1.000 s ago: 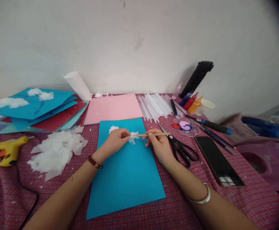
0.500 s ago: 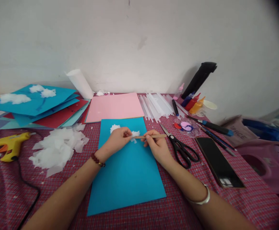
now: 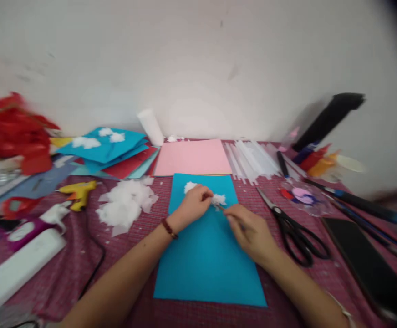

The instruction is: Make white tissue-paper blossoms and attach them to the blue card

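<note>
A blue sheet of paper [image 3: 208, 269] lies in front of me, with crumpled white tissue tufts near its top. My left hand [image 3: 198, 202] is closed in a pinch at the edge of the right tuft [image 3: 219, 199]; what its fingertips hold is hidden. Behind that hand, the left tuft [image 3: 189, 186] partly shows. My right hand [image 3: 253, 232] is closed around a thin wooden stick [image 3: 221, 207], whose tip reaches the underside of the right tuft. Most of the stick is hidden by the fingers.
To the left are a pile of white tissue pieces [image 3: 125, 205], a yellow glue gun [image 3: 81, 193] with its cord, and stacked blue sheets [image 3: 113, 148]. Pink paper [image 3: 193, 157] lies behind. Scissors [image 3: 292, 228], a phone [image 3: 358, 264] and paint bottles [image 3: 316, 159] are on the right.
The view has turned left, bringing red material and a white bar into sight. The stick has gone from lying level across both hands to being mostly covered by my right hand.
</note>
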`<state>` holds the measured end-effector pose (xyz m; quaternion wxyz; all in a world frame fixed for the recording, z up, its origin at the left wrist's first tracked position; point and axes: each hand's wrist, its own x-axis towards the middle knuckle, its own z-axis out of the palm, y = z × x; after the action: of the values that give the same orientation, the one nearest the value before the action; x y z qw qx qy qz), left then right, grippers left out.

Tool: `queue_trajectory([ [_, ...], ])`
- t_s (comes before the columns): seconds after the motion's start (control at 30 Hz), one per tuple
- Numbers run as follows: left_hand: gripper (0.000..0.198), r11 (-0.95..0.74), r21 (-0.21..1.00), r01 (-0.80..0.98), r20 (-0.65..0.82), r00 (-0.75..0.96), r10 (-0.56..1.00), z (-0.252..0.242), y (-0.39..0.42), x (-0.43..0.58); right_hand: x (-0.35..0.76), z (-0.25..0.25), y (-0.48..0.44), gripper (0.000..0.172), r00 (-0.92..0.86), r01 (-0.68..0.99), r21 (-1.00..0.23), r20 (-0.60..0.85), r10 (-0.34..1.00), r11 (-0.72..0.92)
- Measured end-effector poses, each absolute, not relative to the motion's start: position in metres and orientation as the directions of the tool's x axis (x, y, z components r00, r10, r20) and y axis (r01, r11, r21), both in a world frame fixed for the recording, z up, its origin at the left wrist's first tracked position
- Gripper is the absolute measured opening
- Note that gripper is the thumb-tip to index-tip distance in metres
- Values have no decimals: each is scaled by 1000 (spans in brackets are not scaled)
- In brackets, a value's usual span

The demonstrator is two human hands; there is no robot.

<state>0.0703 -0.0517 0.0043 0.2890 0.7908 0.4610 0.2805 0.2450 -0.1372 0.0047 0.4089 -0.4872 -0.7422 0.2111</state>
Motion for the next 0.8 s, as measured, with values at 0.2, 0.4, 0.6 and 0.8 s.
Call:
queue_trajectory([
  [0.2, 15, -547, 588, 596, 157, 579, 800, 31, -64, 34, 261, -11, -115, 20, 214, -131, -990, 17, 977, 45],
  [0.4, 17, -461, 270, 845, -35, 487, 873, 49, -38, -57, 258, -11, -110, 26, 159, -157, -988, -35, 987, -10],
  [0.6, 23, -388, 263, 883, -147, 435, 889, 46, -27, -92, 259, -9, -113, 25, 136, -112, -994, -11, 991, 4],
  [0.8, 16, -271, 377, 886, -201, 364, 909, 39, -25, -92, 259, -10, -112, 26, 116, -93, -996, 2, 993, 13],
])
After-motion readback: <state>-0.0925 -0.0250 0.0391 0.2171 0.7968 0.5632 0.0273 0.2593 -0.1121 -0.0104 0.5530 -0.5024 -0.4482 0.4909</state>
